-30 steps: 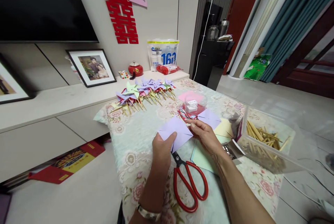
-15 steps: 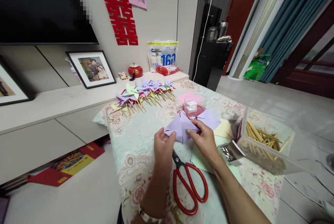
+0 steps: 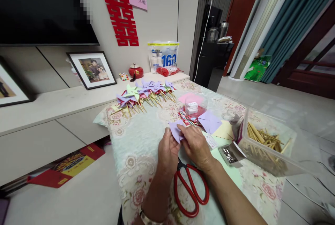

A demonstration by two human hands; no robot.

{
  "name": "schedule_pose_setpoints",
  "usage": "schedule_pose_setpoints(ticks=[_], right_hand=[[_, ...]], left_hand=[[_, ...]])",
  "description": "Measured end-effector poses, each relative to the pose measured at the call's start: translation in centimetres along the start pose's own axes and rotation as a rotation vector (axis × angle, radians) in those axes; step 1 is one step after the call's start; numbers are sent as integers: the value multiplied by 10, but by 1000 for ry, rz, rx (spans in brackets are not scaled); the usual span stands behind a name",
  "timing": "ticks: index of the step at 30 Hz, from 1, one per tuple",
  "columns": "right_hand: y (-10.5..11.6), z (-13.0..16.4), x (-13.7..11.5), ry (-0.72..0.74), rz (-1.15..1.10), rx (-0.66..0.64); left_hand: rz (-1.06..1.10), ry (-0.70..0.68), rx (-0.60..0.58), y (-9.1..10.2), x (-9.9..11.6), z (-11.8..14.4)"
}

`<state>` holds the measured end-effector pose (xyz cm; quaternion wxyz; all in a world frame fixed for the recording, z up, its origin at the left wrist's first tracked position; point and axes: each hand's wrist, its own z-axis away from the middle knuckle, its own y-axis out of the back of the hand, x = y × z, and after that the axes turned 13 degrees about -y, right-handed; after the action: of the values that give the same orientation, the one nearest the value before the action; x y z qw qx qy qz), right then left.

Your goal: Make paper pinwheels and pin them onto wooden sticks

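Note:
A purple paper square (image 3: 175,130), cut and partly folded, is held between my two hands above the table. My left hand (image 3: 169,151) grips it from the left and below, fingers curled. Over its right side, my right hand (image 3: 195,144) pinches the paper, its fingertips partly hidden behind the hand. Beneath my wrists lie red-handled scissors (image 3: 192,190), their blades mostly covered by my left hand. Past my right hand rests another cut purple sheet (image 3: 210,122), beside yellow paper (image 3: 223,130) and green paper (image 3: 231,169).
Finished paper pinwheels (image 3: 146,92) on sticks lie at the back left of the flowered tablecloth (image 3: 141,141). A clear tub (image 3: 272,158) of sticks stands right, beside a small box of metal fasteners (image 3: 229,154). A round clear container (image 3: 196,106) sits at the middle back.
My hands have drawn closer together, and the purple sheet, spread wide before, is now bunched smaller between them. My right hand has turned over it. The scissors stay put.

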<state>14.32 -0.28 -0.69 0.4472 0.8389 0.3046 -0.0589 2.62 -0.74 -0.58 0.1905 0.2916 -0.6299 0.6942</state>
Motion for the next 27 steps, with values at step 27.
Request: schedule_pose_setpoints(ticks=[27], right_hand=[[3, -5, 24, -813, -853, -58]], left_hand=[[-99, -75, 154, 10, 7, -11]])
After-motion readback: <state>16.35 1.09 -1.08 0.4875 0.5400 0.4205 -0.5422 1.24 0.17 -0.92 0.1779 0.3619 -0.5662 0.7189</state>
